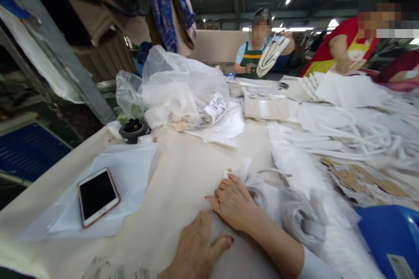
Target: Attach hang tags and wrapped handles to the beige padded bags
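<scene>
My left hand is low in the middle, over the cream table cover. Its thumb sticks out to the right, and the other fingers point forward, foreshortened. Just ahead of it, my right hand lies palm down with the thumb apart from the fingers. Its fingertips touch or nearly touch a small white piece bearing a tiny brass-coloured part. Rolled whitish strips lie beside my right forearm. I see nothing held in either hand, though the undersides of the fingers are hidden.
A phone lies on white sheets at left. Clear plastic bags and a black round container stand behind. White cut pieces, torn cardboard and a blue container fill the right. Co-workers work across the table.
</scene>
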